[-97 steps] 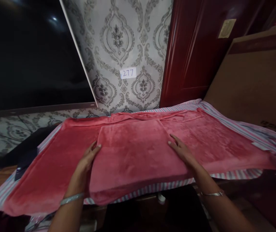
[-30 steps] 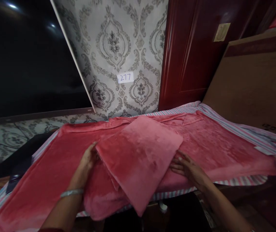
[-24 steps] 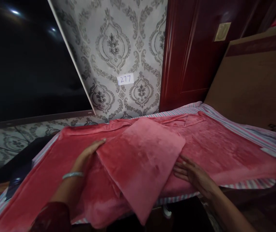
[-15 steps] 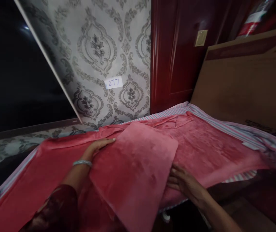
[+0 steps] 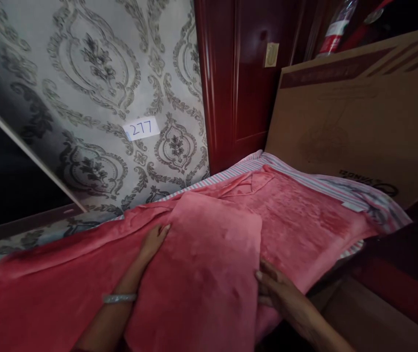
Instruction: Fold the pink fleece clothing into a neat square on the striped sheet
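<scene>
A red, velvety garment (image 5: 300,220) lies spread over a striped cloth, with a wide paler flap (image 5: 212,244) folded across its middle. My left hand (image 5: 154,240), a pale bracelet on its wrist, rests with fingers stretched out at the flap's left edge; some of its fingers are hidden. At the opposite edge, my right hand (image 5: 280,293) has its thumb against the flap and its fingers bent in at the border. The lower end of the flap runs out of view.
The striped cloth (image 5: 227,177) shows along the back. Behind stand a patterned wall with a "277" label (image 5: 142,128), a dark red panel (image 5: 245,98) and a large cardboard box (image 5: 341,122). A bottle (image 5: 337,29) stands behind the box. A dark screen (image 5: 7,181) is at left.
My view has turned right and nearer, so the wall and cloth shift left. The flap's right edge now hangs straighter, and my right hand's fingers have closed in at it.
</scene>
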The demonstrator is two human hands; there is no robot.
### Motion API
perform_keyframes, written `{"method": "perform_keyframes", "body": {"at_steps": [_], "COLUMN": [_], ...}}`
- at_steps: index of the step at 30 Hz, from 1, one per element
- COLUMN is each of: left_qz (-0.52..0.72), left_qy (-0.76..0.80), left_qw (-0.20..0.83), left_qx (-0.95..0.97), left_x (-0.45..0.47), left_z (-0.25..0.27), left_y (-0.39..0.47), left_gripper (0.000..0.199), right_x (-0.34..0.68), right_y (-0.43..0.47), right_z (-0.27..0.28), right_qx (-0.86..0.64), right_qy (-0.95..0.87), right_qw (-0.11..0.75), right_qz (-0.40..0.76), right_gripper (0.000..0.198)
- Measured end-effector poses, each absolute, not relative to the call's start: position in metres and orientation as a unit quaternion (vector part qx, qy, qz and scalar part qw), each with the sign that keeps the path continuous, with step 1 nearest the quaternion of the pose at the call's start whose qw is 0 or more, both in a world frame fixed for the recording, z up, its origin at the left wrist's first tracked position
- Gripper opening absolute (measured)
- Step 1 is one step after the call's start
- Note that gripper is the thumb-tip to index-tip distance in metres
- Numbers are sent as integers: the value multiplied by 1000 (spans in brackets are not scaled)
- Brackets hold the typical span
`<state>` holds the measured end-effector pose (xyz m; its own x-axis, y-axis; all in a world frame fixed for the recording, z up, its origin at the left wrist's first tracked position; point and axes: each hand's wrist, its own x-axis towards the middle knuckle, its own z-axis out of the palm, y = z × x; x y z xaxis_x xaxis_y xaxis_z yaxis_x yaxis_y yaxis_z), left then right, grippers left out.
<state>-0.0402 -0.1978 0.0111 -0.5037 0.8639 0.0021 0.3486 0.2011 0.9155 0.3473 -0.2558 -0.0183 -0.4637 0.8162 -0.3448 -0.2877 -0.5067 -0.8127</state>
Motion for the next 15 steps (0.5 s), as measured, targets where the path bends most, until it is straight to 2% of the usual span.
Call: {"method": "perform_keyframes", "body": {"at_steps": [7,12,14,15], "left_qz": [486,547,584,612], "left_qy": [738,701,664,632], "left_qw": [251,283,315,346], "left_qx": [395,359,345,326], "left_x": [-34,-26,-21,-19], "left_z": [11,39,57,66], "left_y": [-200,-218,-231,-237], "left_gripper": [25,20,15,19], "right_x": [344,316,302,296], "right_y": [-257,-266,-265,-261], "right_z": [-29,-30,-27,-24], "right_qx": [-427,-355,-330,-323], "right_qy": [-342,-363,-391,-411], "right_qw": [368,483,530,539], "right_qz": [752,713,676,660], "right_gripper": [87,93,90,87]}}
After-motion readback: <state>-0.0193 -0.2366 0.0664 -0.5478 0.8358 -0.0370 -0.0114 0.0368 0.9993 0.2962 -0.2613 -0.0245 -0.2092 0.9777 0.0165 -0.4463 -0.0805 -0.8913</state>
